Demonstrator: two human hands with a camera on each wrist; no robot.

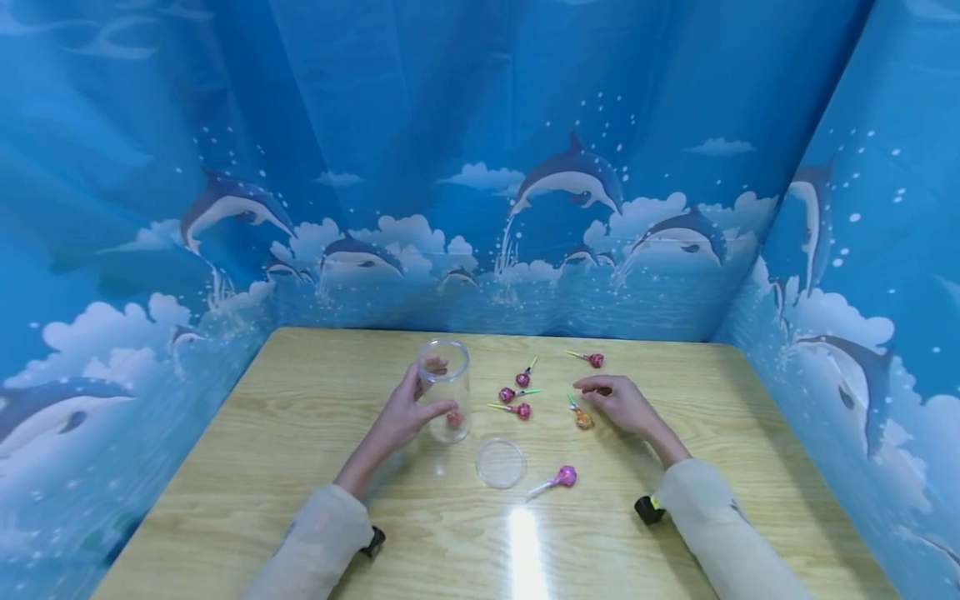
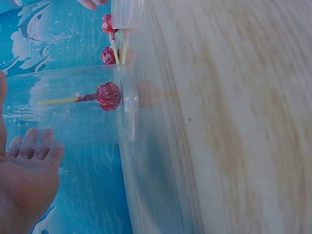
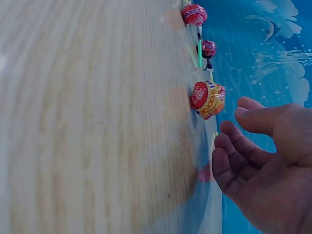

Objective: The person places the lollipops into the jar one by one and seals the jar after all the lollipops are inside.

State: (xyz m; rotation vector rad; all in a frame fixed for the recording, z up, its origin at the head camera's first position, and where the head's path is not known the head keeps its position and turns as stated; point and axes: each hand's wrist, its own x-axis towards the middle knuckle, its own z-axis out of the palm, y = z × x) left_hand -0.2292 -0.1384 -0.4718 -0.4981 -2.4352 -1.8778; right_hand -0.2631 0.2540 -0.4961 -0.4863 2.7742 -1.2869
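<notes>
My left hand (image 1: 405, 408) holds a clear plastic jar (image 1: 448, 383), thumb on the near side and fingers round its far side. The jar stands upright, its top uncovered, with one red-wrapped lollipop (image 2: 108, 96) inside, stick up. My right hand (image 1: 618, 402) hovers just right of an orange-and-red lollipop (image 3: 208, 100), apart from it; its fingers are loosely bent and nothing is between them. Between the hands lie red lollipops (image 1: 522, 411), and a further red lollipop (image 1: 596, 360) lies behind the right hand.
A round clear lid (image 1: 501, 463) lies flat in front of the jar, to its right. Near it is a pink lollipop (image 1: 566, 476) with a white stick. Blue dolphin-print curtains (image 1: 480, 300) border the wooden table (image 1: 300, 400) at the back and sides.
</notes>
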